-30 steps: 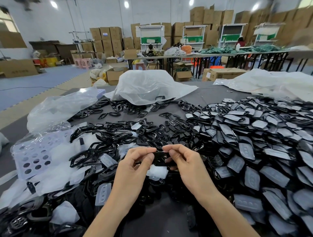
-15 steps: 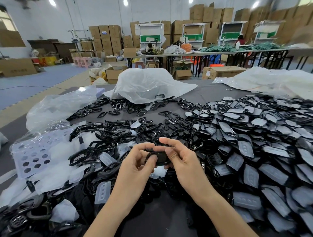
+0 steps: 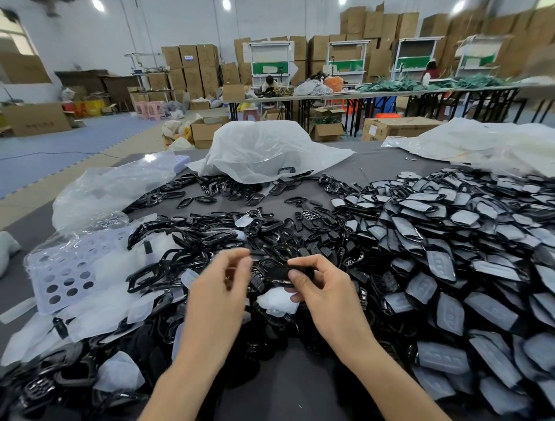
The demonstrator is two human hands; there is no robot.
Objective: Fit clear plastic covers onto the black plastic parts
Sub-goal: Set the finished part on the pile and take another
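Black plastic part (image 3: 277,274) is pinched between thumb and forefinger of the right hand (image 3: 326,290), its long axis pointing sideways toward the left hand (image 3: 220,290). That hand's blurred fingers are curled just beside the free end; whether anything is gripped cannot be told. A clear cover (image 3: 277,301) lies just beneath the fingers.

Bright overhead ceiling lights (image 3: 226,4), wide-angle edge distortion, motion-blurred left hand (image 3: 220,287)

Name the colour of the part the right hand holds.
The part is black; head view shows it best.
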